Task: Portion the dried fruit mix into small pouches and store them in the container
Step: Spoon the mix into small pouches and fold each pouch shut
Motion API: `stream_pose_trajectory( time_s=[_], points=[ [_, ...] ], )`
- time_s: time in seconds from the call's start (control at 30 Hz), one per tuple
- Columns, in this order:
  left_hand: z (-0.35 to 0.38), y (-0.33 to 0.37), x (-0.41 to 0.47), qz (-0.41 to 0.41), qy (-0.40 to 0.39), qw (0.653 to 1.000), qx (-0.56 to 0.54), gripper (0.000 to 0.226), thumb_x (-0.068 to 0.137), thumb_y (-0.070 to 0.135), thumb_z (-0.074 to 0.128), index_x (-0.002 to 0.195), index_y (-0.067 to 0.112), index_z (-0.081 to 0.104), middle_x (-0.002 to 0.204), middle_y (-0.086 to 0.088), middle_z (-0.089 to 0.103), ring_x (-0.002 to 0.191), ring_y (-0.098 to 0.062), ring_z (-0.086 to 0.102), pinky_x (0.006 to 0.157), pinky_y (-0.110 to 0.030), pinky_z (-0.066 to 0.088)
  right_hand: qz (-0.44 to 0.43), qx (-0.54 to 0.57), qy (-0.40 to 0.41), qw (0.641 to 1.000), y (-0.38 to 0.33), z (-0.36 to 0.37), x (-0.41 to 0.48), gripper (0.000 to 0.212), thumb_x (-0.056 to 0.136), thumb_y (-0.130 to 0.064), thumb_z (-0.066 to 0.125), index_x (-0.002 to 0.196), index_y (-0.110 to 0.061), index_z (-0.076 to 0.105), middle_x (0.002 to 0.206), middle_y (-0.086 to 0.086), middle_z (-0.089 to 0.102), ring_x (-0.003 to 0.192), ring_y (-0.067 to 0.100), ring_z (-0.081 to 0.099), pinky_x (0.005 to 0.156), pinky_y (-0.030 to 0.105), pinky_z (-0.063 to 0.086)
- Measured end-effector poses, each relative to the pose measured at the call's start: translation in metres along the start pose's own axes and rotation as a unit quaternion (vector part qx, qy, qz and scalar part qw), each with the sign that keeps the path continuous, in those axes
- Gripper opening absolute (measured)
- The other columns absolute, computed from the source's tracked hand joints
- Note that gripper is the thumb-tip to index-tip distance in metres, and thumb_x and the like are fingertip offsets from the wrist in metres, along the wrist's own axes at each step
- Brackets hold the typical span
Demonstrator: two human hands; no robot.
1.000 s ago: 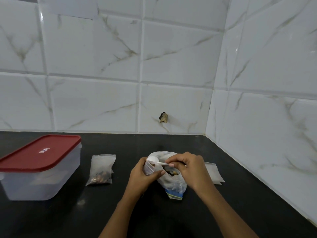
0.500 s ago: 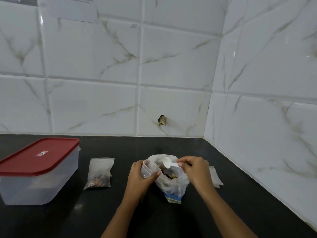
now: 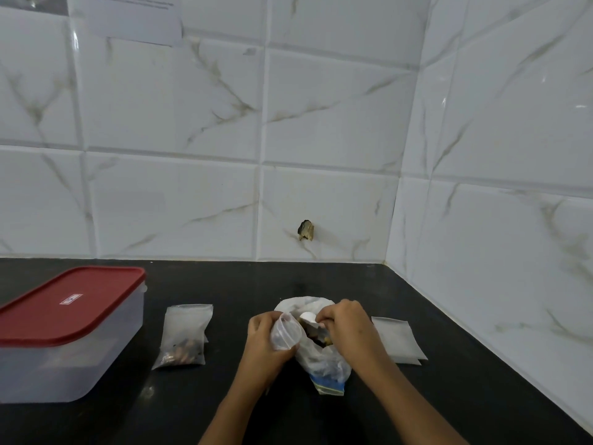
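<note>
My left hand (image 3: pixel 261 340) grips a small clear pouch (image 3: pixel 285 332) with its mouth held open, right beside the big plastic bag of dried fruit mix (image 3: pixel 321 361) on the black counter. My right hand (image 3: pixel 348 330) pinches a small white spoon (image 3: pixel 308 317) whose bowl sits over the open mouths of the bag and pouch. A filled pouch (image 3: pixel 186 335) with dried fruit at its bottom lies flat to the left. The clear container (image 3: pixel 77 351) with a red lid (image 3: pixel 69 301) stands at the far left, closed.
Flat, unfilled pouches (image 3: pixel 396 340) lie in a small stack just right of my right hand. White tiled walls meet in a corner behind and to the right. A dark chipped hole (image 3: pixel 305 230) marks the back wall. The black counter (image 3: pixel 449 396) runs toward me.
The spoon has swung from lying across the pouch to dipping toward the bag's mouth. My right hand shifted slightly right and down. The camera tilted down a little.
</note>
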State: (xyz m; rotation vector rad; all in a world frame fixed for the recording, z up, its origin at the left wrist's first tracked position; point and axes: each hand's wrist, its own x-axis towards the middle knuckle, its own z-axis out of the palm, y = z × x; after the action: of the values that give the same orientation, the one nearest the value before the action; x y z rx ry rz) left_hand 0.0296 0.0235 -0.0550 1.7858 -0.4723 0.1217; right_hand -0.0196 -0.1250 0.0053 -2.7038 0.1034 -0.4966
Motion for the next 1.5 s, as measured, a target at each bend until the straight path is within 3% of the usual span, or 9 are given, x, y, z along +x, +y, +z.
stream_pose_trajectory(
  time_s=[0.17,0.3,0.5,0.73,0.93,1.0,1.13,1.3,1.5],
  points=[
    [-0.002,0.000,0.000,-0.014,-0.013,1.000,0.020,0.036,0.082,0.015,0.067,0.109,0.030,0.049,0.120,0.005,0.039,0.089,0.003,0.048,0.061,-0.008,0.043,-0.012,-0.027,-0.046,0.998,-0.001,0.002,0.003,0.027,0.093,-0.010,0.047,0.108,-0.016,0.069,0.111,0.008,0.062,0.097,0.020,0.058,0.074,0.019,0.037],
    [-0.003,-0.003,0.002,-0.020,-0.030,0.999,0.036,0.038,0.081,0.019,0.068,0.114,0.027,0.050,0.118,0.003,0.049,0.094,-0.004,0.054,0.073,-0.018,0.049,0.012,-0.016,-0.058,0.998,0.001,-0.001,0.008,0.026,0.091,-0.008,0.053,0.099,-0.020,0.074,0.086,-0.001,0.067,0.062,0.005,0.054,0.061,0.008,0.045],
    [-0.002,-0.003,0.002,-0.036,-0.035,0.998,0.022,0.031,0.083,0.029,0.065,0.111,0.028,0.051,0.106,0.006,0.060,0.093,-0.006,0.061,0.082,-0.031,0.054,0.051,-0.014,-0.002,0.999,0.005,0.004,0.008,0.025,0.090,-0.010,0.053,0.098,-0.022,0.073,0.097,0.005,0.067,0.068,0.010,0.056,0.059,0.017,0.046],
    [-0.002,-0.006,0.004,-0.042,-0.030,0.998,0.026,0.036,0.081,0.032,0.067,0.113,0.029,0.050,0.110,0.005,0.058,0.095,-0.008,0.060,0.081,-0.028,0.053,0.075,-0.090,-0.027,0.993,-0.001,0.006,0.007,0.027,0.093,-0.015,0.052,0.116,-0.022,0.064,0.117,0.002,0.057,0.098,0.017,0.060,0.084,0.023,0.047],
    [-0.003,-0.006,0.003,-0.037,-0.040,0.998,0.026,0.039,0.080,0.032,0.068,0.115,0.030,0.050,0.115,0.007,0.054,0.099,-0.008,0.059,0.087,-0.032,0.053,0.110,0.118,0.026,0.987,0.003,0.006,0.003,0.018,0.090,-0.014,0.056,0.094,-0.014,0.074,0.094,0.002,0.069,0.063,0.002,0.054,0.046,0.003,0.038],
    [-0.003,-0.005,0.002,-0.030,-0.050,0.998,0.022,0.041,0.078,0.034,0.069,0.114,0.031,0.050,0.116,0.007,0.053,0.099,-0.007,0.059,0.088,-0.033,0.053,0.171,0.202,0.018,0.964,0.007,0.007,0.006,0.014,0.087,-0.011,0.061,0.091,-0.009,0.074,0.087,0.005,0.069,0.065,0.007,0.058,0.055,0.006,0.045],
    [-0.004,-0.003,0.000,-0.027,-0.066,0.997,0.009,0.047,0.073,0.039,0.068,0.115,0.032,0.050,0.118,0.010,0.053,0.101,-0.006,0.059,0.091,-0.037,0.052,0.333,0.376,-0.015,0.865,0.018,0.005,0.012,0.015,0.082,-0.001,0.061,0.072,0.001,0.072,0.068,0.015,0.069,0.066,0.023,0.061,0.071,0.034,0.054],
    [-0.003,-0.006,0.003,-0.020,-0.068,0.997,0.021,0.042,0.078,0.031,0.069,0.115,0.034,0.050,0.118,0.011,0.053,0.102,-0.005,0.058,0.090,-0.034,0.052,0.392,0.563,-0.020,0.727,0.025,0.004,0.010,0.024,0.088,0.014,0.046,0.067,0.010,0.058,0.065,0.019,0.059,0.057,0.025,0.054,0.041,0.021,0.046],
    [-0.002,-0.005,0.003,-0.020,-0.061,0.998,0.019,0.045,0.078,0.028,0.070,0.119,0.029,0.050,0.121,0.007,0.051,0.103,-0.006,0.056,0.090,-0.030,0.051,0.394,0.597,0.005,0.699,0.026,-0.001,0.001,0.016,0.087,0.018,0.044,0.076,0.013,0.055,0.075,0.021,0.057,0.059,0.027,0.056,0.030,0.017,0.043]
  ],
)
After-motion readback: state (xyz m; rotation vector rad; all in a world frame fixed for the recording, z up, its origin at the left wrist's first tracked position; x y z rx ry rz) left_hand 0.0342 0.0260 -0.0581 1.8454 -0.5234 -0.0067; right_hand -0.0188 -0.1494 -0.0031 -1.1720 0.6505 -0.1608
